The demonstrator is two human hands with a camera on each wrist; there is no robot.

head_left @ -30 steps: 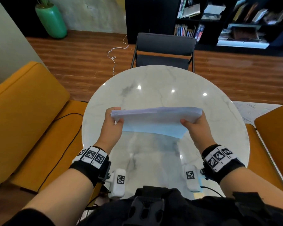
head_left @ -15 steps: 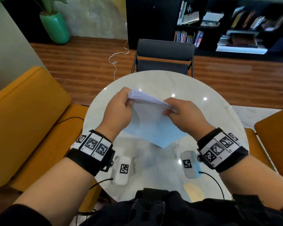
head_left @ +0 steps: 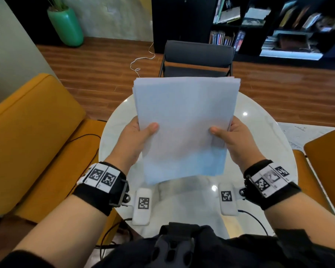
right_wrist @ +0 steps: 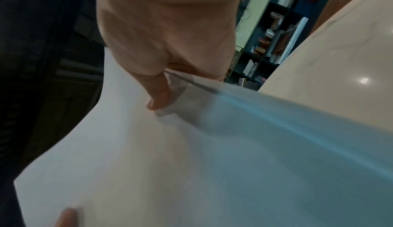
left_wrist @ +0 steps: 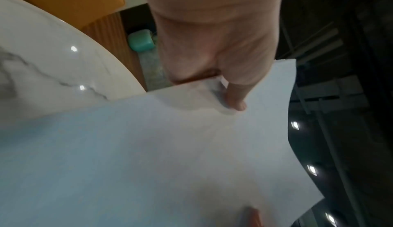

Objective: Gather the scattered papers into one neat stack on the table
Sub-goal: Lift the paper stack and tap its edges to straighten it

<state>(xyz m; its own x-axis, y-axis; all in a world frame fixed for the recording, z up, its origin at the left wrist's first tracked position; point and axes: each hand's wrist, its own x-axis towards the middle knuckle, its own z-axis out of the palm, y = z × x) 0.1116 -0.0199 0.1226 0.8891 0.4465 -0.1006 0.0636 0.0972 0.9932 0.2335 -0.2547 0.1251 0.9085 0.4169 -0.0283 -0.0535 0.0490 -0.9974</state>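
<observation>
A stack of white papers (head_left: pixel 184 124) stands upright above the round marble table (head_left: pixel 259 136), long side vertical, its face toward me. My left hand (head_left: pixel 137 132) grips its left edge with the thumb on the front face. My right hand (head_left: pixel 232 134) grips the right edge the same way. In the left wrist view the thumb presses the paper stack (left_wrist: pixel 170 146), with the left hand (left_wrist: pixel 214 62) above it. In the right wrist view the right hand (right_wrist: pixel 165 54) pinches the paper stack (right_wrist: pixel 170 155). The fingers behind the sheets are hidden.
A dark chair (head_left: pixel 197 59) stands at the table's far side. Orange seats (head_left: pixel 27 136) flank the table on the left and right (head_left: pixel 327 151). A green vase (head_left: pixel 66 26) and a dark bookshelf (head_left: pixel 259 22) are farther back on the wooden floor.
The stack went from lying wide between my hands, through a turn, to standing tall and upright. Both hands shifted to its side edges and rose higher above the table.
</observation>
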